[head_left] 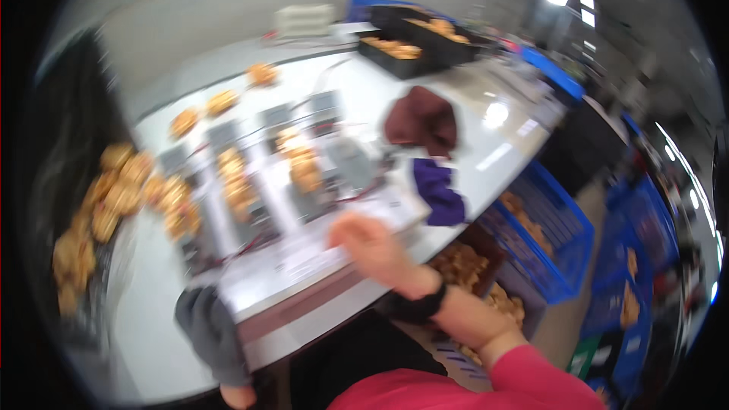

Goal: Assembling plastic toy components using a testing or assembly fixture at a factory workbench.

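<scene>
The picture is smeared by motion. My right hand [368,247], bare with a dark band at the wrist, is over the front edge of a white board [285,262]. Its fingers look loosely stretched, and I see nothing in them. A grey glove covers my left hand [209,330] at the table's front left edge; its fingers blur together. Grey fixtures [353,165] with thin wires stand in rows on the board. Golden-brown lumpy pieces [235,182] rest along several of them, their kind too blurred to tell. Right of the board lies a purple cloth [438,193].
A heap of similar golden pieces [114,193] lies at left beside black sheeting [72,114]. A brown cloth [421,120] sits on the white table [501,125], with black trays [406,64] behind it. Blue crates [566,228] stand at right, below table level.
</scene>
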Available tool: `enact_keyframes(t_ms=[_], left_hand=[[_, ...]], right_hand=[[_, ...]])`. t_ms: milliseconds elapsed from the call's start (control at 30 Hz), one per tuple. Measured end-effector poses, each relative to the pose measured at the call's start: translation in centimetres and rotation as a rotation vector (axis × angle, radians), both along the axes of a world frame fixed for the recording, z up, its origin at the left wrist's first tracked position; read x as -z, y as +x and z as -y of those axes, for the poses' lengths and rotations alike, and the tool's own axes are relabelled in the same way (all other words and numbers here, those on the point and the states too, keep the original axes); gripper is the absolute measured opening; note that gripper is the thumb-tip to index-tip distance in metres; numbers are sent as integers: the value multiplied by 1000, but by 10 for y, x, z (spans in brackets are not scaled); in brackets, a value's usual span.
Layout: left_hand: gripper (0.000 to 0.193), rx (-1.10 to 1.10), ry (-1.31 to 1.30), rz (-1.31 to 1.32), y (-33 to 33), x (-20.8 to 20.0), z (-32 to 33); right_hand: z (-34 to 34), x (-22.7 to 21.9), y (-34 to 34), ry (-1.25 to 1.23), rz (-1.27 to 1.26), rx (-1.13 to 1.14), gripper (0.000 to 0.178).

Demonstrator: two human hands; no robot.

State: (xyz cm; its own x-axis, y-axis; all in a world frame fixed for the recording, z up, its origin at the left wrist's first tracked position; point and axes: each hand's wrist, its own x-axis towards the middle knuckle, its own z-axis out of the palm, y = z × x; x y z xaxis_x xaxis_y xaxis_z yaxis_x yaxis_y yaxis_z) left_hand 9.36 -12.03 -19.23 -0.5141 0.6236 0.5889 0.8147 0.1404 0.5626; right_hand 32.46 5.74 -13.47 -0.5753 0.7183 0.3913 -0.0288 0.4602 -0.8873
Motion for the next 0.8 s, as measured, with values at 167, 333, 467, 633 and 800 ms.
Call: enact_keyframes(t_ms=[167, 333, 467, 633, 800], left_hand=[[24, -35, 32, -9, 10, -21, -5], [21, -79, 45, 28, 10, -25, -4], [23, -45, 17, 41, 6, -24, 1], [22, -23, -35, 97, 6, -32, -1], [23, -2, -88, 142, 8, -34, -4]], right_hand=[[-11, -13, 22, 248, 208, 175, 6], [-1, -3, 4, 297, 381, 142, 8], [-3, -1, 4, 304, 417, 189, 12], [-6, -3, 7, 329, 441, 189, 15], [-10, -8, 8, 356, 497, 194, 12]])
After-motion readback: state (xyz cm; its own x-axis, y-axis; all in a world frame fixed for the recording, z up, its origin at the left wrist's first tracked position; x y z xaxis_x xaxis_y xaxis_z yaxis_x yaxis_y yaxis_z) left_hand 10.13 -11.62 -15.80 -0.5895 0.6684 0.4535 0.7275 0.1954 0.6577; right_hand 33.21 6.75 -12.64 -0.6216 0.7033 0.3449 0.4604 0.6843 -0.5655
